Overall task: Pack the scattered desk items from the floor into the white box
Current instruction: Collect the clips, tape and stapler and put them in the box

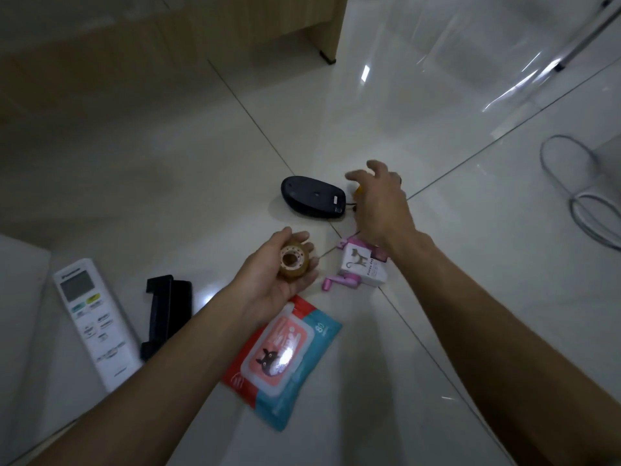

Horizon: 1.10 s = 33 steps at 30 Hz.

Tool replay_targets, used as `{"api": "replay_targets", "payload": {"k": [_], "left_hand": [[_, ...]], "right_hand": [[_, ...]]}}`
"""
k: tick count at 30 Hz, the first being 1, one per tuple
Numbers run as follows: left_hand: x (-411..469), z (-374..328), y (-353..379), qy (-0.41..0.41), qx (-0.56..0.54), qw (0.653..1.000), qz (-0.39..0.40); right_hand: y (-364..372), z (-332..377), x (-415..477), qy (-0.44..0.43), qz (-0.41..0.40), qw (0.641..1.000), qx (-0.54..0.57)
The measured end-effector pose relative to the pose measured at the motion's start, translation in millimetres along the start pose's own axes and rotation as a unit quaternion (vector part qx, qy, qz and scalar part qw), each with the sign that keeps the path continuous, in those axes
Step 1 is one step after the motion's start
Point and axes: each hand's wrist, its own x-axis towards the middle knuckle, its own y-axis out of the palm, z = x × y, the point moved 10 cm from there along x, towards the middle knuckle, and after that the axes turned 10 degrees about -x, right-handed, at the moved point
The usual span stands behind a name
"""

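A: Going from the left, what is lying on the floor?

B: At the far left edge a pale flat surface is showing, maybe the white box, though I cannot tell. Just right of it a white air-conditioner remote is lying face up, and beside that a black phone holder.

A: And the left hand?

B: It is hovering palm up over the near middle, its fingers curling loosely around a brownish roll of clear tape that is sitting in the palm. Below that wrist a red and teal pack of wet wipes is lying flat.

A: Further right?

B: A black computer mouse is resting upside down at the far middle. The right hand is reaching just beside it, fingers spread and empty as far as I can see, with something orange peeking out under them. Nearer, a small white box with a cat print is sitting among pink earphones. Far right, a white cable is coiling on the tiles.

A: So how far along is the packing?

B: I am judging it as early: only the tape is lifted, nothing is visibly packed, and the remote, holder, wipes, mouse and earphones are waiting.
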Motion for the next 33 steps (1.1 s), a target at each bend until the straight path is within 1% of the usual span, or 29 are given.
{"api": "replay_targets", "payload": {"k": [1,2,4,5,6,7,8,9,10,12,13,15,17,19,21,24,27,29,31,32,33], "left_hand": [[0,0,-3,-0.002,0.000,1.000,-0.004],[-1,1,-6,-0.004,-0.006,1.000,-0.008],[-5,0,-11,-0.006,-0.026,1.000,-0.012],[-6,-1,-13,-0.005,-0.039,0.999,-0.011],[-8,-1,-15,-0.004,-0.055,0.998,-0.007],[-12,-2,-18,-0.003,-0.068,0.998,-0.005],[-16,-1,-20,-0.001,-0.078,0.997,-0.006],[-22,0,-20,0.000,-0.087,0.996,-0.001],[-29,2,-20,0.000,-0.094,0.996,0.003],[-49,11,-18,-0.021,-0.112,0.993,0.020],[-59,16,-18,-0.033,-0.124,0.991,0.027],[-75,18,-27,-0.034,-0.141,0.989,0.030],[-90,13,-40,-0.024,-0.139,0.989,0.036],[-104,-3,-53,0.004,-0.133,0.990,0.034],[-119,-29,-74,0.069,-0.123,0.990,0.011],[-160,-75,-109,0.189,-0.094,0.977,-0.022],[-216,-116,-153,0.303,-0.093,0.947,-0.040],[-256,-138,-189,0.367,-0.087,0.924,-0.067],[-295,-152,-227,0.407,-0.057,0.904,-0.113],[-312,-157,-246,0.421,-0.018,0.895,-0.149],[-327,-162,-264,0.428,0.047,0.882,-0.193]], "right_hand": [[4,-4,6,-0.001,0.003,1.000,-0.003],[4,-8,9,0.006,-0.011,1.000,0.023],[-9,-15,3,0.047,-0.070,0.989,0.121],[-20,-19,-6,0.077,-0.107,0.974,0.182],[-28,-20,-21,0.110,-0.136,0.950,0.259],[-31,-17,-40,0.139,-0.150,0.918,0.340],[-31,-6,-61,0.151,-0.148,0.890,0.405],[-27,12,-81,0.143,-0.130,0.876,0.442],[-21,34,-101,0.119,-0.101,0.876,0.456],[-12,81,-139,0.034,-0.065,0.897,0.437],[-10,99,-154,-0.008,-0.065,0.909,0.412],[-9,119,-172,-0.061,-0.064,0.924,0.373],[-10,133,-177,-0.101,-0.032,0.928,0.358],[-14,148,-177,-0.130,0.018,0.921,0.366],[-24,173,-178,-0.155,0.061,0.900,0.403],[-56,234,-187,-0.257,0.053,0.854,0.449],[-78,309,-207,-0.375,0.036,0.820,0.431],[-81,354,-223,-0.432,0.052,0.798,0.417],[-77,391,-238,-0.479,0.095,0.770,0.410],[-75,403,-242,-0.487,0.110,0.762,0.412],[-73,412,-243,-0.484,0.116,0.758,0.423]]}}
